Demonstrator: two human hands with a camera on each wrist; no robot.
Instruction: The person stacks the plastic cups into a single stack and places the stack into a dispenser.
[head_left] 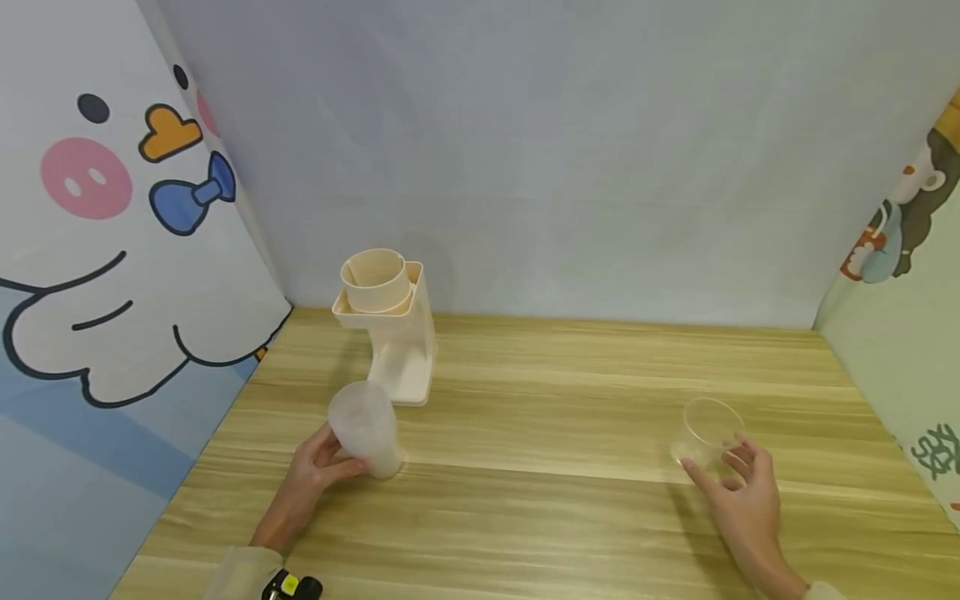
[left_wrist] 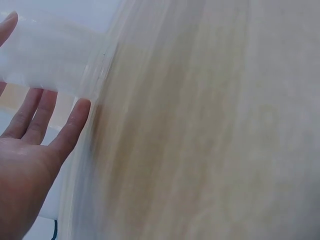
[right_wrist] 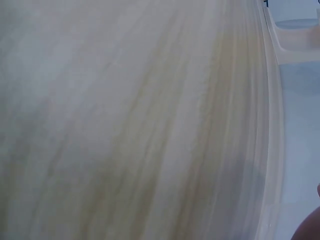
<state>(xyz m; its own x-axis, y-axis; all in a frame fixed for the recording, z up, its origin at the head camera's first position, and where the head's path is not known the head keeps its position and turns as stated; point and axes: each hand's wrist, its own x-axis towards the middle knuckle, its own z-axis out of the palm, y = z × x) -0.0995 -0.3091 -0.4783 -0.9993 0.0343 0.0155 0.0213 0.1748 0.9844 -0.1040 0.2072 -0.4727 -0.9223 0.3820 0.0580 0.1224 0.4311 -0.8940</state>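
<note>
A frosted, translucent plastic cup [head_left: 367,429] stands at the left of the wooden table, its wide end up. My left hand [head_left: 318,467] grips it from the left side, thumb in front and fingers behind. In the left wrist view, the spread fingers [left_wrist: 70,130] touch the frosted cup [left_wrist: 47,55]. Whether it is one cup or several nested ones, I cannot tell. Far to the right, my right hand [head_left: 742,500] holds a clear plastic cup [head_left: 705,433] between thumb and fingers. Only a sliver of that hand [right_wrist: 307,225] enters the right wrist view.
Just behind the frosted cup is a cream stand [head_left: 405,367] with a round cream cup-shaped part [head_left: 377,283] on top. Part of the stand shows in the right wrist view. A pale cloth backdrop [head_left: 555,167] rises along the table's [head_left: 540,400] back edge, with printed panels on both sides.
</note>
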